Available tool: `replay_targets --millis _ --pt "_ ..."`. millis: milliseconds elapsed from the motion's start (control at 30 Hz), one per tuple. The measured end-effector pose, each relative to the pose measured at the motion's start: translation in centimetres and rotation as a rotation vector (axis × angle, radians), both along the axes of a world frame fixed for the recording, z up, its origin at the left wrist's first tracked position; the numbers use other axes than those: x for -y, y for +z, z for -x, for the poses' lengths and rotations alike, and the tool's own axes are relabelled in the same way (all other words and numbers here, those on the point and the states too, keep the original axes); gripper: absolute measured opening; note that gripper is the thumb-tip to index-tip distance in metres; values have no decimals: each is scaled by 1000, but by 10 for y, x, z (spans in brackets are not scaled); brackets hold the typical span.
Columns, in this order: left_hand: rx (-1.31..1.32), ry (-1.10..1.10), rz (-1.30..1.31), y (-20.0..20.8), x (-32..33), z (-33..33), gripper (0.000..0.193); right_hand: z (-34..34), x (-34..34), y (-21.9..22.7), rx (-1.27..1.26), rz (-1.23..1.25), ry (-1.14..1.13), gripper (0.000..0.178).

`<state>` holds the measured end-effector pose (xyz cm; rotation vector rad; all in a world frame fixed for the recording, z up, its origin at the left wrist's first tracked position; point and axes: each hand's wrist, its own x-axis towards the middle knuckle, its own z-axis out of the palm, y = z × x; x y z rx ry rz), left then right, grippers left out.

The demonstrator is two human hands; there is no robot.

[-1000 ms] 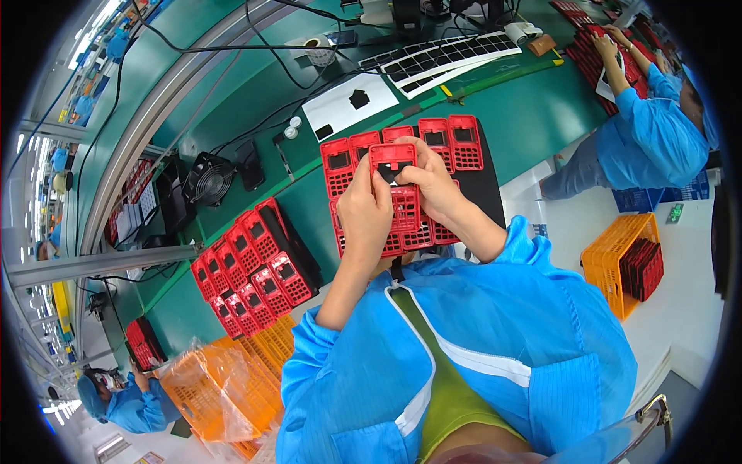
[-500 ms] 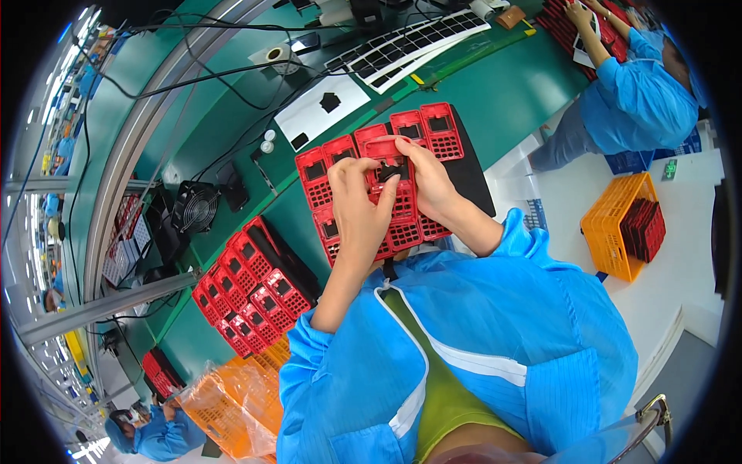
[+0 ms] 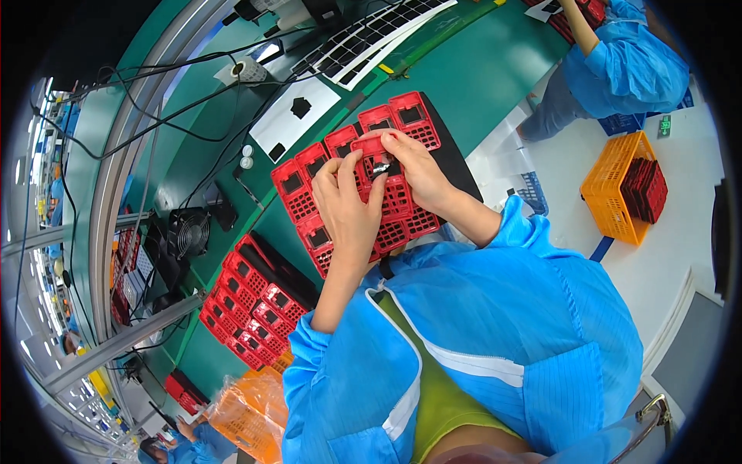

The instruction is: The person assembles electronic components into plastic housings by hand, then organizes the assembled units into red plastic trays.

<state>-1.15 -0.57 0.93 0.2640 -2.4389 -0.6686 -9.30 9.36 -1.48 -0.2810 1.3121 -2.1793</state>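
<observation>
Both my hands are closed around one red plastic phone housing [image 3: 396, 199], which has a screen window and a grid of key holes. My left hand [image 3: 345, 209] grips its left side, thumb bent in at the window. On the opposite side, my right hand [image 3: 421, 174] holds the upper edge, its thumb and fingers near the window. A small dark shiny piece [image 3: 381, 165] shows in the window by my left thumb; whether it is pinched or only touched is unclear. Beneath lie several like red housings [image 3: 297, 185] in rows on a black pad [image 3: 456, 151].
More red housings [image 3: 251, 301] lie on the green bench [image 3: 464, 66] to the left. A white sheet [image 3: 282, 131] and cables are beyond. An orange crate [image 3: 247, 414] stands lower left, a yellow crate [image 3: 607, 185] on the floor. A co-worker [image 3: 630, 73] works at upper right.
The view has shifted, so the bench things sit a little differently in the picture. My hands stay on the housing, with the left thumb still at the window.
</observation>
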Motion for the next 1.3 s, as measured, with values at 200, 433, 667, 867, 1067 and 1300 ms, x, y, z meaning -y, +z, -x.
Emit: replay_targets --millis 200,433,667,867,1067,1300 --pt "-198 -172 146 -18 6 -2 25 1 0 -6 12 131 4 28" --pt "-601 -215 -746 -15 0 -5 23 7 -10 -5 39 27 12 23" --pt "-370 203 -1143 -41 68 -64 10 21 -37 -18 -170 -267 64 26" --pt "-341 498 -1368 -91 108 -145 10 38 -97 -50 -538 -890 -94 25" --pt "-332 393 -1277 -69 88 -122 7 18 -78 -44 -974 -1018 -274 29" --pt "71 -90 -1202 -16 -7 -38 14 3 -69 11 -825 -309 271 37"
